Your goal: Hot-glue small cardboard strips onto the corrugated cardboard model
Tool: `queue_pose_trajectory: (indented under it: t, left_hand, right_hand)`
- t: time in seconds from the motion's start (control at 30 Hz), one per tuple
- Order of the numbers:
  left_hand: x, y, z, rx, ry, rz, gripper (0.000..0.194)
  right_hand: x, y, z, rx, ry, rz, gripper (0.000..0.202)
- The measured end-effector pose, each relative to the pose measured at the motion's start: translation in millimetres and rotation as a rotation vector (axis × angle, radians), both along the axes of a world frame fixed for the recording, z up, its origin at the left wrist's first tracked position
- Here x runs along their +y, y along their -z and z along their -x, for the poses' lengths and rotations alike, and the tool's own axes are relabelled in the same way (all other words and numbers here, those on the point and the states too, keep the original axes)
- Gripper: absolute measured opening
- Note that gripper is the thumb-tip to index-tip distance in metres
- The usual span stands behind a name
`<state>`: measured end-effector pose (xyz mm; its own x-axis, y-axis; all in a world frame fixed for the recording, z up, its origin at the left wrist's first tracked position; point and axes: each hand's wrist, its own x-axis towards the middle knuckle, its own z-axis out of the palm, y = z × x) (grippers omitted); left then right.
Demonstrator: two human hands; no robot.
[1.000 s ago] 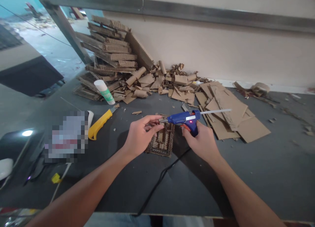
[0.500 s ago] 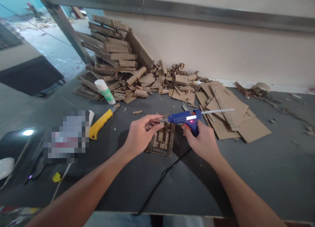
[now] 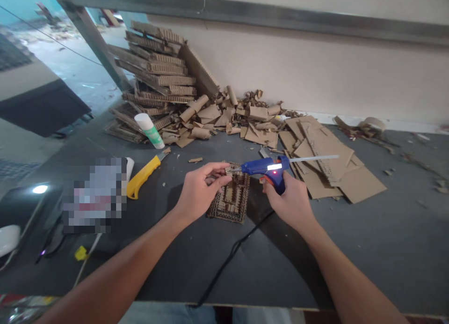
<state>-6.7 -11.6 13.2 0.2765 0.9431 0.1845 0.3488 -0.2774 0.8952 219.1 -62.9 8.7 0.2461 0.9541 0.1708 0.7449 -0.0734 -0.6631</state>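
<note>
My right hand is wrapped round the handle of a blue glue gun, which points left with a clear glue stick out of its back. Between the thumb and fingers of my left hand is a small cardboard piece, partly hidden, right at the gun's nozzle. Below both hands a rectangular assembly of corrugated cardboard strips lies on the dark table; my left hand covers part of its upper left side.
Stacked corrugated strips and cardboard scraps lie at the back, flat sheets at the right. On the left are a glue tube, yellow cutter and blurred object. A black cable crosses the front.
The glue gun and my right hand have shifted slightly right. My left hand has moved a little left, still pinching the small piece.
</note>
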Motion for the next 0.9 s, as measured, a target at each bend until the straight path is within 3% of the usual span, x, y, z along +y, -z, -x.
queue_pose_trajectory:
  t: [0.53, 0.9]
  left_hand:
    - [0.3, -1.6, 0.7, 0.123, -0.066, -0.155, 0.026]
    - [0.4, 4.0, -0.1, 0.073, -0.064, -0.220, 0.025]
  right_hand:
    - [-1.6, -5.4, 4.4, -0.034, 0.006, -0.049, 0.028]
    - [-1.0, -5.0, 5.4, -0.043, -0.021, -0.062, 0.028]
